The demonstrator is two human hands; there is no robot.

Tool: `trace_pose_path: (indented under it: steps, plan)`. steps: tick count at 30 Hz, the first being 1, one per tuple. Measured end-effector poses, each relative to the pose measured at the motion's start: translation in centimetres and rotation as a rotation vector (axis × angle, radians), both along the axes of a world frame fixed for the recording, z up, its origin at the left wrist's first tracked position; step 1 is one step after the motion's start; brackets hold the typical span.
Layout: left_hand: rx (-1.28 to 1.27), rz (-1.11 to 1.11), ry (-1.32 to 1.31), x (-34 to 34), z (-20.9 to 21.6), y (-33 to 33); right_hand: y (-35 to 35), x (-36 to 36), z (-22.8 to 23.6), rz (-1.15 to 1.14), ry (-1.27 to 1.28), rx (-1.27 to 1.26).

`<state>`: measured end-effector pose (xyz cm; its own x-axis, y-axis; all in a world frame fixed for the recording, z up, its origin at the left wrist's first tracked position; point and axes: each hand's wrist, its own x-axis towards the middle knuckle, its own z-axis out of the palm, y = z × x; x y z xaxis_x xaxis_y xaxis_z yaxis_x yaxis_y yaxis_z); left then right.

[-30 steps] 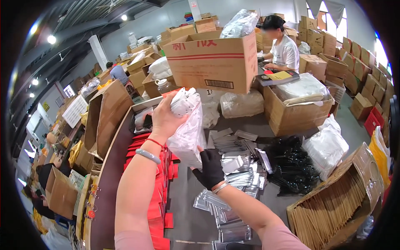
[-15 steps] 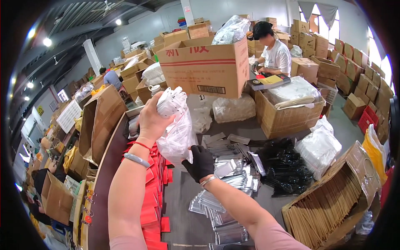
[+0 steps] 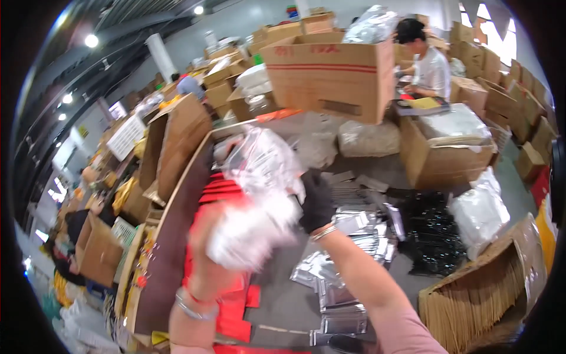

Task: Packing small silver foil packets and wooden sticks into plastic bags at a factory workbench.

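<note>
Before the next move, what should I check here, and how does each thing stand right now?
1. Left hand holding the white bundle: ok, though both are blurred.
2. Right hand gripping the clear plastic bag: cannot tell; it touches the bag's edge.
3. Bag's contents: cannot tell, too blurred.
4. Silver packets neatly stacked: not ok, they lie spread and overlapping.
5. Red pieces fully visible: not ok, the left arm and bundle partly cover them.
</note>
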<state>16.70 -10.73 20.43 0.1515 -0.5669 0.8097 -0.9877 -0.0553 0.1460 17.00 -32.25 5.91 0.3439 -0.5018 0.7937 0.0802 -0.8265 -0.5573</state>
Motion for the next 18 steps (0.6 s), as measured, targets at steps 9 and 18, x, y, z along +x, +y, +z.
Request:
trace_pose_path:
  steps: [9, 18]
  plan:
    - [0.776, 0.189, 0.679, -0.2, -22.7, 5.2, 2.1, 0.2, 2.9, 0.151, 0.045, 0.038]
    - [1.269, 0.113, 0.274, -0.7, -16.4, 3.0, 0.4, -3.9, -1.2, 0.177, 0.337, 0.123]
